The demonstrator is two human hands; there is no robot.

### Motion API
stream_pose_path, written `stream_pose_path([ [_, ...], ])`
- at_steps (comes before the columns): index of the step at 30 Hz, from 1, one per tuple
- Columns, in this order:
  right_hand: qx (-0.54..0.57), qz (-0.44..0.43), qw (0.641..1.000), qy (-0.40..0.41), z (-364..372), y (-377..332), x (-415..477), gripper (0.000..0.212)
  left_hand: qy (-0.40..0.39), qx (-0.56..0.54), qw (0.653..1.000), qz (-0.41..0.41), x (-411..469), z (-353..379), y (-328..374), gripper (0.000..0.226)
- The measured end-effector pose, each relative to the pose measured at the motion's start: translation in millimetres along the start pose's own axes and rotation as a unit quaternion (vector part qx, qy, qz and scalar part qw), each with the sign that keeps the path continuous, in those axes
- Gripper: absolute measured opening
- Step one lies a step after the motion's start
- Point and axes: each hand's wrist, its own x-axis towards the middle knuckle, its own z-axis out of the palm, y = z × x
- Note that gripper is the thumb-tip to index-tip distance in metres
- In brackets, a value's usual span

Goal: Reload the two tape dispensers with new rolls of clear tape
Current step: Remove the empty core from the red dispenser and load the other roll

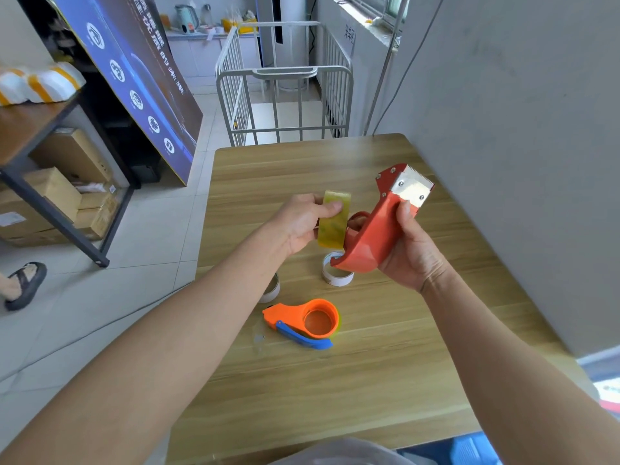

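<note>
I had both hands raised over the middle of the wooden counter [385,380]. My left hand [303,223] was closed on a new roll of clear tape [333,220], thumb across its outer face and fingers behind it, the roll standing on edge and showing yellowish. My right hand [407,253] was wrapped around the red tape dispenser [377,234], held up with its toothed metal blade [412,189] pointing toward the far right corner of the counter and its rounded body low. The roll sat just beside the dispenser's open side, close to the hub; I could not tell whether they touched.

On the counter under the dispenser stood an empty white cardboard core [336,275], partly hidden by the red body. A second empty core [272,290] lay nearer the left edge, half covered by my left forearm. Closer to the near edge, well apart from my hands, the orange tape dispenser [303,322] lay flat with its blue handle [303,337] toward me; a thin yellowish rim showed around its round hub. A small scrap of clear tape [259,337] lay on the counter just left of it.

Beyond the far edge stood a white metal cage trolley [285,85] on the tiled floor.
</note>
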Motion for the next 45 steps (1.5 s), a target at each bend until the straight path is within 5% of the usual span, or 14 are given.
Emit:
stream_pose_path([
  [13, -0.060, 0.025, 0.997, 0.031, 8.5, 3.5, 6.0, 0.063, -0.011, 0.049, 0.999, -0.018, -3.8, 18.0, 0.4, 0.014],
  [26, -0.103, 0.035, 0.994, 0.009, 14.8, 5.6, 6.9, 0.095, 0.023, 0.062, 0.996, -0.061, -3.4, 22.7, 2.3, 0.024],
  [31, -0.048, 0.011, 0.999, 0.005, 11.5, 7.6, 10.8, 0.065, -0.014, 0.174, 0.966, -0.191, -8.3, 20.5, 1.0, 0.040],
  [37, -0.059, 0.024, 0.998, -0.029, 9.6, 4.5, 10.2, 0.075, -0.039, 0.123, 0.988, -0.079, -7.9, 19.2, -6.6, 0.007],
  [40, -0.113, 0.029, 0.992, -0.050, 6.2, 0.1, 7.2, 0.084, -0.070, 0.069, 0.995, -0.028, -2.1, 11.2, -10.4, 0.044],
  [45, -0.236, 0.045, 0.965, -0.101, 9.3, -4.1, 5.6, 0.063, -0.077, -0.002, 0.997, -0.025, 0.4, -2.7, -7.7, 0.014],
])
